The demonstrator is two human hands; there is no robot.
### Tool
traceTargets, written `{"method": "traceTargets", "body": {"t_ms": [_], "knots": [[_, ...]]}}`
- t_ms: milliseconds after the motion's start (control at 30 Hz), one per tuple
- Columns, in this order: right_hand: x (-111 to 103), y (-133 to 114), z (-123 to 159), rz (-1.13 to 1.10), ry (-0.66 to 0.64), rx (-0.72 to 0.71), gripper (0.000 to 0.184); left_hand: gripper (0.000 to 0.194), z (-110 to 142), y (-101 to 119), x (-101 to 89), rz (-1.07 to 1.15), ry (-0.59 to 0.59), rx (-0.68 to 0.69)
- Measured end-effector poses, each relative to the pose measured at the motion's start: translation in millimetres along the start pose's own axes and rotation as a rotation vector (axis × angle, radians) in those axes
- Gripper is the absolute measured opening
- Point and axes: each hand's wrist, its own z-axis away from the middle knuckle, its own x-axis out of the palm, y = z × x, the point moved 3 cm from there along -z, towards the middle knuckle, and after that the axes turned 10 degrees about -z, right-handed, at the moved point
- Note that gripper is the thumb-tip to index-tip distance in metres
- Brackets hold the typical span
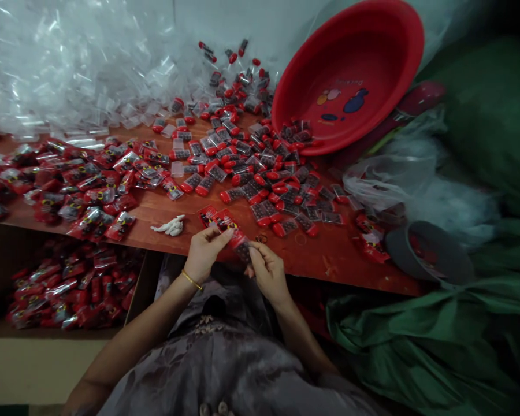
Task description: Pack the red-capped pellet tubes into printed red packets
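Observation:
My left hand (205,252) pinches a small red printed plastic packet (225,221) between thumb and fingers, just over the table's front edge. My right hand (266,270) grips a small clear tube of dark beads (242,251) that meets the packet's lower end. Whether the tube is inside the packet or only against it, I cannot tell. Beyond my hands lies a wide heap of red-capped tubes with dark beads (242,167). Left of my left hand, a crumpled white scrap (170,226) rests on the reddish tabletop (156,245).
Filled red packets (86,179) are piled at left, with more in a cardboard box (142,283) below. Clear empty tubes (69,69) heap up behind. A red basin (351,52) tilts at back right. A grey container (442,251) and green cloth (420,341) are at right.

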Motion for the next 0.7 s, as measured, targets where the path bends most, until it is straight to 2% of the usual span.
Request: {"method": "traceTargets", "body": {"t_ms": [233, 333, 433, 567, 700], "knots": [[13.1, 5.5, -6.0, 0.055, 0.101, -0.065, 0.029, 0.038, 1.2, -7.4, 6.3, 0.117, 0.004, -0.031], [17.8, 6.7, -7.6, 0.051, 0.064, -0.036, 0.028, 0.038, -0.2, -6.3, 4.9, 0.13, 0.01, -0.03], [26.0, 9.2, -9.2, -0.095, 0.011, 0.058, 0.031, 0.039, -0.4, -7.8, 4.1, 0.114, -0.025, -0.029], [35.4, 9.2, -12.1, -0.295, 0.05, 0.112, 0.033, 0.04, 2.5, -8.4, 6.3, 0.024, -0.107, -0.027], [31.4, 2.5, -12.6, -0.043, 0.083, -0.034, 0.03, 0.035, 0.8, 3.2, 4.7, 0.072, -0.067, 0.049]]}}
